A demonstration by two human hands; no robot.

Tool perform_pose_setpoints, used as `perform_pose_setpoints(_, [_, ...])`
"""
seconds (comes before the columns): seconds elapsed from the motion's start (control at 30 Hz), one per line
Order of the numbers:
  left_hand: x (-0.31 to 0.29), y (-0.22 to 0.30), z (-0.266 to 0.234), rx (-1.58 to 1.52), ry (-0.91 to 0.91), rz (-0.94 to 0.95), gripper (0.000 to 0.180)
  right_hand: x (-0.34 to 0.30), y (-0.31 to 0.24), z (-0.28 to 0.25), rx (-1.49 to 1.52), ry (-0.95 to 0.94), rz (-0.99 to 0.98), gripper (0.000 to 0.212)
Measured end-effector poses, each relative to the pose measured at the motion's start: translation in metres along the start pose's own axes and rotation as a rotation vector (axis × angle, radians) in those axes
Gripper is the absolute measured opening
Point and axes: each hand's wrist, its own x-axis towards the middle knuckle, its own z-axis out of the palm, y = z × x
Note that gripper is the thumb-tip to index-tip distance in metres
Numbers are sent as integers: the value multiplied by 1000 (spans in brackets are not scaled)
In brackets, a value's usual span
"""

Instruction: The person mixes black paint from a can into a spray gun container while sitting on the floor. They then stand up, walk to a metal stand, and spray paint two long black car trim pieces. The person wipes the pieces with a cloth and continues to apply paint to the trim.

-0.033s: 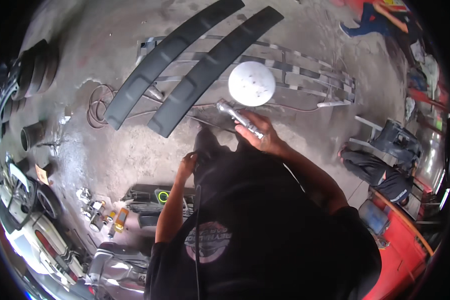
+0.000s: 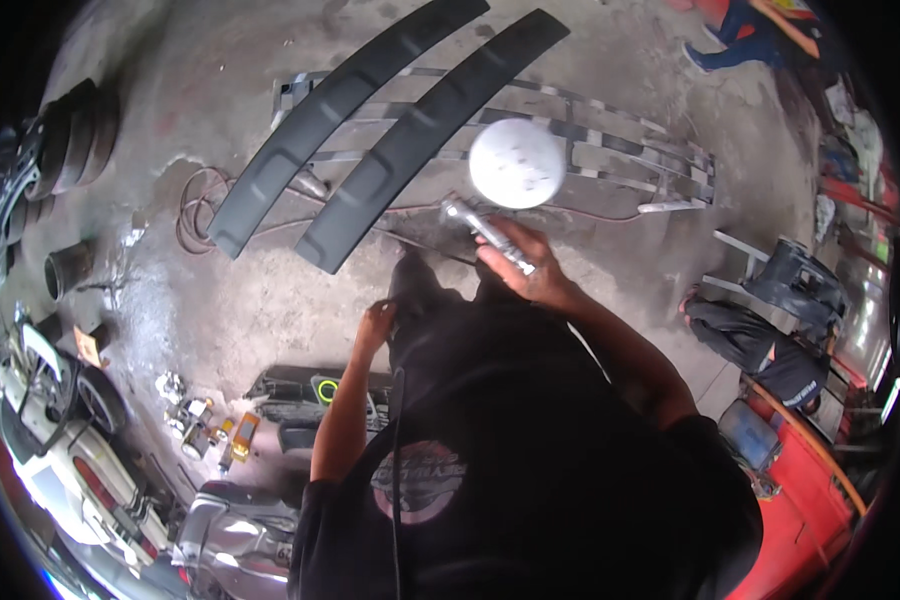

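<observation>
My right hand [image 2: 526,262] is closed round the metal body of a spray gun [image 2: 458,211], held out in front of me above the floor. A round white cup [image 2: 516,164] with dark specks sits at the top of the gun. My left hand [image 2: 377,322] hangs low beside my dark trouser leg, fingers curled; whatever they hold, if anything, is hidden. Beyond the gun, two long dark grey curved trim panels [image 2: 390,170] [image 2: 310,150] lie side by side, slanting across a striped metal rack [image 2: 590,135].
A reddish hose [image 2: 185,205] loops across the concrete floor. Tyres [image 2: 80,140] and a motorcycle [image 2: 80,400] stand at left. Cans and bottles [image 2: 210,430] are grouped at lower left. One person [image 2: 760,345] is bent low at right; another [image 2: 760,40] is at the far right.
The spray gun and its cup have shifted slightly to the right with my right hand. My left hand has hardly moved.
</observation>
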Motion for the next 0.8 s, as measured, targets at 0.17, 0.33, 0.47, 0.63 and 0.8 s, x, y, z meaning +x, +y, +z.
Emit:
perform_pose_setpoints(0.17, [86, 24, 40, 525, 36, 296, 45, -18, 45, -71, 50, 221, 11, 22])
perform_pose_setpoints(0.33, [140, 96, 114, 201, 252, 499, 40, -12, 93, -141, 40, 125, -37, 29])
perform_pose_setpoints(0.47, [151, 180, 140, 43, 252, 407, 32, 2, 113, -167, 61, 146, -29, 27])
perform_pose_setpoints(0.63, [189, 272, 83, -535, 354, 192, 29, 30, 128, -176, 113, 138, 12, 29])
perform_pose_setpoints(0.8, [283, 293, -7, -1055, 556, 120, 36, 66, 138, -165, 98, 158, 24, 29])
